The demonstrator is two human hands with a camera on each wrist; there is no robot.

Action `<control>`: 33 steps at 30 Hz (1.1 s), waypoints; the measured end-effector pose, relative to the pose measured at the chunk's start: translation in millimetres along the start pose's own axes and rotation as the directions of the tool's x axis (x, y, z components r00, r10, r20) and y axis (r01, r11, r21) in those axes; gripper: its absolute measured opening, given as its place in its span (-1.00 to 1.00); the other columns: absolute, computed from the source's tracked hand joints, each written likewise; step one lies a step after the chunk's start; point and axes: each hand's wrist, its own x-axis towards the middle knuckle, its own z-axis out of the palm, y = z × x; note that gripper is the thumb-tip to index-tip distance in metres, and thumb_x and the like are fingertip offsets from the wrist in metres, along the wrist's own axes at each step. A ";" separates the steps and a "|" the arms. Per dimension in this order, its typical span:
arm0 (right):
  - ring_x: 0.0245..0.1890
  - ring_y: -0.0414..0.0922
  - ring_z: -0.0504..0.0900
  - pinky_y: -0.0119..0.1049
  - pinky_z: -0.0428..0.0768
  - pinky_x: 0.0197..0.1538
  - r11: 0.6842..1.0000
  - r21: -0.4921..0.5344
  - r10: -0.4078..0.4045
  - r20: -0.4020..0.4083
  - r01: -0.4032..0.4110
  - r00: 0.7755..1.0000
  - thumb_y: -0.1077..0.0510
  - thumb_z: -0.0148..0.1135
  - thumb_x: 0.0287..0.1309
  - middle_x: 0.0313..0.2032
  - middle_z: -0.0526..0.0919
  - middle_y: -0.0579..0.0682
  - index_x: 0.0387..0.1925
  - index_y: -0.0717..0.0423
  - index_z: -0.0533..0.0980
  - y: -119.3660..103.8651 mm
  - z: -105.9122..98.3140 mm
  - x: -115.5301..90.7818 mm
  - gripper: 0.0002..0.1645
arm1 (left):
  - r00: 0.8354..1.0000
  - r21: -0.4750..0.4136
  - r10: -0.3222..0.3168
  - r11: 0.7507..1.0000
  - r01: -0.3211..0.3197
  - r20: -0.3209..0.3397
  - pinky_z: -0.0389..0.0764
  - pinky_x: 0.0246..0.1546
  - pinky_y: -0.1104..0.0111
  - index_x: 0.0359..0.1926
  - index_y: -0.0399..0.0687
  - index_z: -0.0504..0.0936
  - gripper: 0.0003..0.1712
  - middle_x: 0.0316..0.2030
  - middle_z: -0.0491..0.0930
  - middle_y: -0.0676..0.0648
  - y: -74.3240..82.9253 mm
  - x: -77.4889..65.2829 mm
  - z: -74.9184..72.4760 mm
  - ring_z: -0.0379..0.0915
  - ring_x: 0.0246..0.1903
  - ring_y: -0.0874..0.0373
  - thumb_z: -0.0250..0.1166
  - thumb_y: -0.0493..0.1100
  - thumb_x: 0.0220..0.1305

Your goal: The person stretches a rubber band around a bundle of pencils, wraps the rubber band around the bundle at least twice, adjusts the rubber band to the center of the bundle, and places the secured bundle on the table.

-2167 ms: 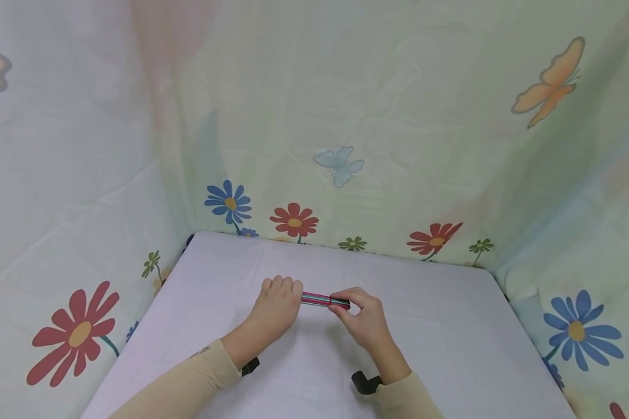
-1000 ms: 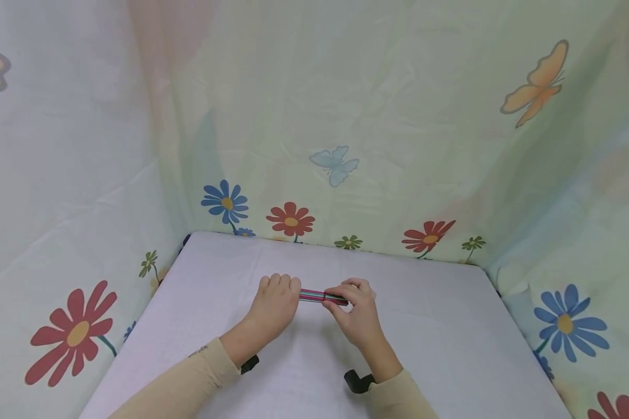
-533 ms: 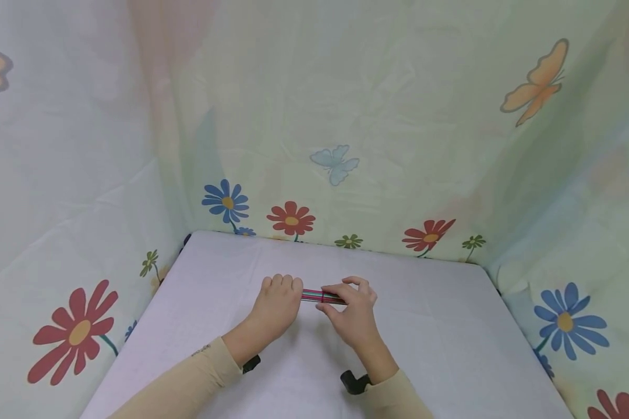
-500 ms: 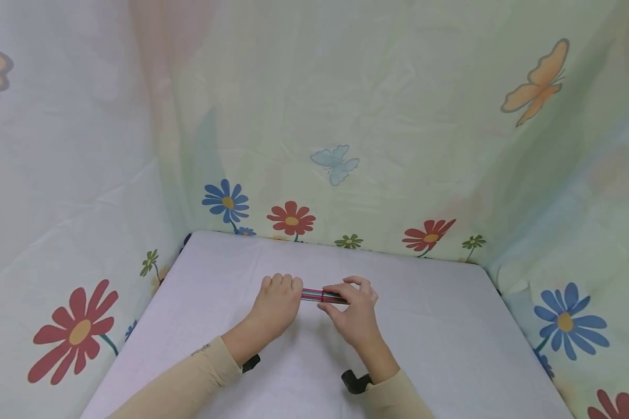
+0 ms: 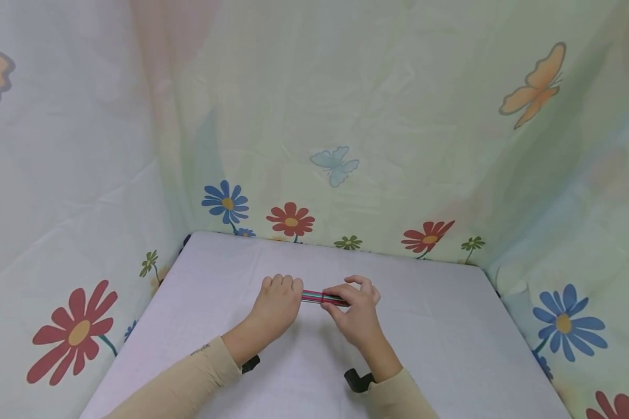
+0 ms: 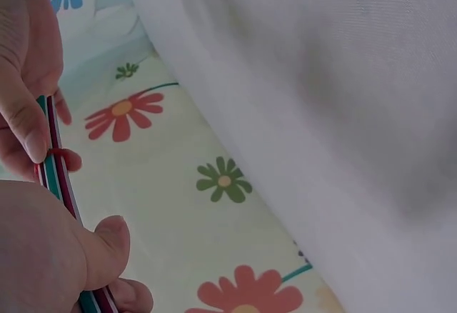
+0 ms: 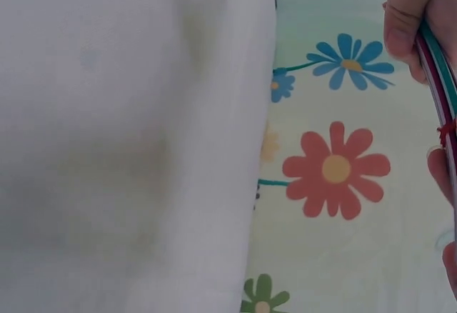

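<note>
A slim bundle of thin sticks (image 5: 311, 296), teal, dark red and pale in colour, lies crosswise between my two hands above the table. Their exact kind cannot be told. My left hand (image 5: 275, 305) grips the left end in a fist, hiding that part. Near the other end, my right hand (image 5: 360, 314) pinches the bundle with thumb and index finger, its other fingers raised. A narrow red band (image 7: 447, 131) circles the sticks beside the right fingertips. In the left wrist view, the bundle (image 6: 54, 174) runs from one hand to the other.
The table (image 5: 430, 337) has a white cloth over it. Curtains (image 5: 272, 116) with printed flowers and butterflies enclose its back and sides. A black wrist mount (image 5: 359, 381) sticks out beside the right sleeve.
My right hand has shifted slightly left along the bundle over the last two seconds, and its outer fingers have lifted away. The left hand keeps its grip, almost still.
</note>
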 end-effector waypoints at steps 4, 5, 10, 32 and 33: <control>0.25 0.10 0.48 0.37 0.02 0.34 0.988 -0.125 -0.090 0.020 0.091 0.996 0.14 0.71 0.03 -0.25 0.87 -0.17 -0.10 -0.08 0.83 -6.6 2.7 0.6 -0.66 | 1.000 -0.008 0.015 1.000 -0.015 -0.005 0.23 -0.31 0.28 -0.15 -0.04 0.49 -0.72 -0.40 0.46 0.00 4.0 0.3 0.0 0.30 -0.37 0.12 0.38 0.01 0.49; 0.24 0.11 0.50 0.38 0.03 0.33 0.981 -0.156 -0.112 0.025 0.114 0.993 0.12 0.71 0.03 -0.25 0.87 -0.17 -0.10 -0.08 0.83 -8.3 3.8 0.7 -0.66 | 1.000 -0.010 0.018 1.000 -0.018 -0.005 0.22 -0.31 0.28 -0.15 -0.03 0.48 -0.73 -0.40 0.46 0.00 4.7 0.0 0.9 0.30 -0.37 0.12 0.37 0.00 0.51; 0.20 0.14 0.57 0.40 0.11 0.29 0.954 -0.245 -0.170 0.036 0.174 0.985 0.09 0.74 -0.01 -0.26 0.88 -0.17 -0.08 -0.08 0.84 -15.5 5.5 1.3 -0.62 | 1.000 -0.004 0.012 1.000 -0.012 -0.007 0.20 -0.32 0.28 -0.18 -0.02 0.47 -0.76 -0.41 0.44 0.01 6.0 -1.4 6.6 0.31 -0.37 0.11 0.33 -0.03 0.54; 0.23 0.13 0.50 0.39 0.06 0.31 0.984 -0.138 -0.117 0.000 0.116 0.993 0.13 0.75 -0.03 -0.30 0.88 -0.16 -0.16 -0.13 0.84 0.0 1.3 -1.0 -0.67 | 1.000 0.006 0.012 1.000 -0.012 -0.003 0.27 -0.31 0.27 -0.17 -0.05 0.48 -0.72 -0.40 0.45 0.00 5.2 -0.2 7.7 0.29 -0.38 0.11 0.35 0.01 0.53; 0.23 0.14 0.51 0.41 0.07 0.30 0.980 -0.155 -0.128 0.002 0.126 0.992 0.13 0.75 -0.03 -0.30 0.88 -0.16 -0.15 -0.13 0.85 -1.2 1.4 -1.0 -0.66 | 1.000 0.007 0.012 1.000 -0.012 -0.002 0.27 -0.31 0.27 -0.17 -0.05 0.48 -0.72 -0.41 0.44 0.00 5.8 -0.3 7.9 0.29 -0.38 0.11 0.35 0.01 0.53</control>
